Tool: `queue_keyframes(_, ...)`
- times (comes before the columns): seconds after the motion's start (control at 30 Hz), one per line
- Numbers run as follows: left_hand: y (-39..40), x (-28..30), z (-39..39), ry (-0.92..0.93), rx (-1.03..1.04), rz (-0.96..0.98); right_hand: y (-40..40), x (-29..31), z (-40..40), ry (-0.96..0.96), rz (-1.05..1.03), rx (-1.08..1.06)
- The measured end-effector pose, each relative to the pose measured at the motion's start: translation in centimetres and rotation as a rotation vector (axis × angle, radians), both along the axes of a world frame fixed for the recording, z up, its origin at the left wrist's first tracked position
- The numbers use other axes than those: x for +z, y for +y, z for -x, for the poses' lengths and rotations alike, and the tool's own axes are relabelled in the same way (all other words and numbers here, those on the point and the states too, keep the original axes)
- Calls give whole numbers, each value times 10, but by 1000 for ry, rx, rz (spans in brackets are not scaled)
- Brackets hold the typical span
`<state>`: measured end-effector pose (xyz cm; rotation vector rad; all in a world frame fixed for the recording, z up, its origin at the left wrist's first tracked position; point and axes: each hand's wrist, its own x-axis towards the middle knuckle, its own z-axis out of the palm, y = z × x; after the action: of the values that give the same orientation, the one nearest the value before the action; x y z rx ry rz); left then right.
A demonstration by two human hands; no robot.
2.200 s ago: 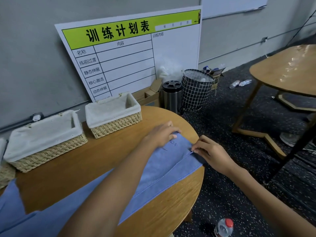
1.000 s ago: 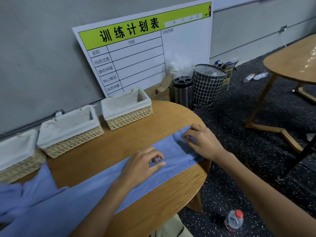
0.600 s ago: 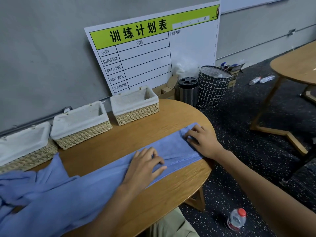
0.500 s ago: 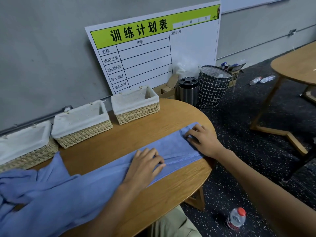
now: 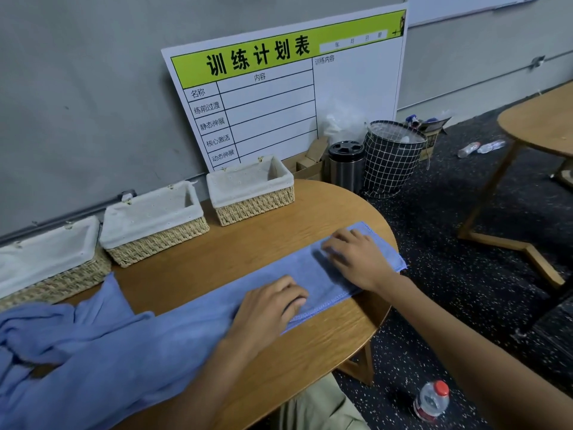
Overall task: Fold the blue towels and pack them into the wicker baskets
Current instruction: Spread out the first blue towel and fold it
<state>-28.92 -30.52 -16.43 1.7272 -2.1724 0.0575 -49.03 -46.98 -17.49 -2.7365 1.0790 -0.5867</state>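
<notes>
A long blue towel (image 5: pixel 192 321) lies folded lengthwise as a strip across the round wooden table (image 5: pixel 279 240), its left end bunched up at the table's left. My left hand (image 5: pixel 266 308) rests palm down on the strip near its front edge, fingertips slightly curled. My right hand (image 5: pixel 356 259) presses flat on the towel's right end near the table's rim. Three wicker baskets with white liners stand in a row along the back: a right basket (image 5: pixel 251 206), a middle basket (image 5: pixel 155 240) and a left basket (image 5: pixel 55 280). All three hold nothing that I can see.
A large white and green chart board (image 5: pixel 288 91) leans on the grey wall behind the baskets. On the floor to the right stand a steel bin (image 5: pixel 345 169) and a black grid bin (image 5: pixel 392 159). A second wooden table (image 5: pixel 539 128) stands far right. A red-capped bottle (image 5: pixel 432 400) lies on the floor.
My left hand slid leftward along the towel from its right end to the middle. My right hand moved from the towel's corner onto its right end and lies flat. The camera swung left.
</notes>
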Motion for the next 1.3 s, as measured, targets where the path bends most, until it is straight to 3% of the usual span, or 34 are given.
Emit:
queue_keyframes(0.1,6,-8,-7,-32,121,-10,-1,-12,0,84,-102,1)
queue_keyframes(0.23,17,-11,-13,-53,281,-307,-10,-12,2,179,-154,12)
queue_keyframes(0.53,6,3,-18,-72,307,-533,-19,-5,-4,221,-209,9)
queue_keyframes(0.63,8,4,-26,-9,368,-478,-18,-4,-4,225,-209,11)
queue_keyframes(0.8,19,-7,-35,-56,378,-394,-9,5,-15,219,-186,2)
queue_keyframes(0.93,27,0,-48,222,398,-134,28,14,-64,164,-200,144)
queue_keyframes(1.03,51,5,-79,168,440,-14,52,11,-103,184,-205,231)
queue_keyframes(1.17,101,-5,-125,-20,613,-174,64,-1,-121,256,-195,264)
queue_keyframes(1.3,127,-15,-137,-5,711,-360,64,-4,-119,310,-204,261)
